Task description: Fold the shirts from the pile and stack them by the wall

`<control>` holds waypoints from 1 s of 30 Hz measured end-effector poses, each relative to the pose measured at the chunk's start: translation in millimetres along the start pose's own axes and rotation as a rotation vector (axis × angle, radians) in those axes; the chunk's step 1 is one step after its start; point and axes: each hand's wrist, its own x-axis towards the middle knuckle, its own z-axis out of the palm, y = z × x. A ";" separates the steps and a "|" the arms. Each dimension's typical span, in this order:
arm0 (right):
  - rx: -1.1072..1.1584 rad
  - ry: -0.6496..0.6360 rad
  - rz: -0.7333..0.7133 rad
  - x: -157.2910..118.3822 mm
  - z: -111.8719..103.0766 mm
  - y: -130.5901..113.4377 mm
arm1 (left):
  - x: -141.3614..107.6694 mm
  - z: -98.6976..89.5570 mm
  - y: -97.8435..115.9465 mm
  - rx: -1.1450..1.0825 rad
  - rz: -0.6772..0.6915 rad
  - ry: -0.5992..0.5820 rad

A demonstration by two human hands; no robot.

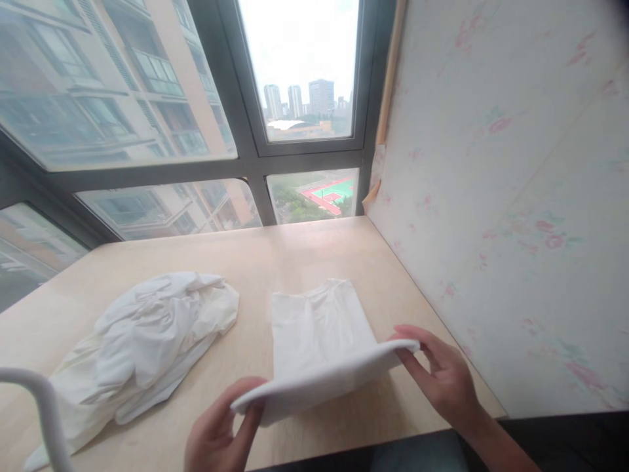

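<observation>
cloth [322, 351] pinched by its raised near edge, left hand [223, 423] at 7 o'clock, right hand [442, 375] at 4, rest lying toward 12.

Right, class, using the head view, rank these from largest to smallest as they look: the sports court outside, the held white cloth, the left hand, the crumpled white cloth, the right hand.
1. Crumpled white cloth
2. Held white cloth
3. Left hand and right hand: too alike to rank
4. Sports court
</observation>
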 end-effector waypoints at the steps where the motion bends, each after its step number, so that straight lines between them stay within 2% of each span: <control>1: 0.043 0.028 0.054 22.8 12.3 6.3 | 26.9 7.0 0.9 -0.053 0.002 0.062; 3: 0.140 0.006 0.168 67.5 42.5 26.1 | 80.8 27.0 -5.3 -0.150 -0.053 0.027; 5: 0.114 -0.057 0.281 104.1 75.0 52.5 | 125.7 50.3 -22.0 -0.116 -0.105 -0.007; 8: -0.034 -0.163 0.460 132.4 114.2 94.3 | 162.2 78.0 -57.6 -0.010 -0.164 0.004; 11: -0.064 -0.215 0.491 133.3 131.7 125.2 | 165.8 87.2 -86.5 0.063 -0.173 -0.001; 13: -0.055 -0.238 0.471 129.6 133.7 136.8 | 161.7 86.3 -95.2 0.067 -0.149 -0.007; 18: 0.040 -0.192 0.359 134.5 138.7 150.0 | 162.7 86.8 -98.3 0.081 -0.076 0.031; 23: -0.087 -0.183 0.351 144.8 151.6 156.4 | 166.9 90.3 -106.8 0.244 -0.089 0.089; 25: -0.141 -0.158 0.331 144.6 150.5 153.8 | 166.2 87.1 -104.9 0.298 -0.094 0.092; 27: -0.267 -0.127 0.240 140.6 146.4 145.4 | 162.9 84.0 -95.3 0.388 -0.057 0.097; 30: -0.464 -0.185 0.022 126.0 143.1 123.0 | 150.6 89.6 -71.3 0.635 0.159 0.046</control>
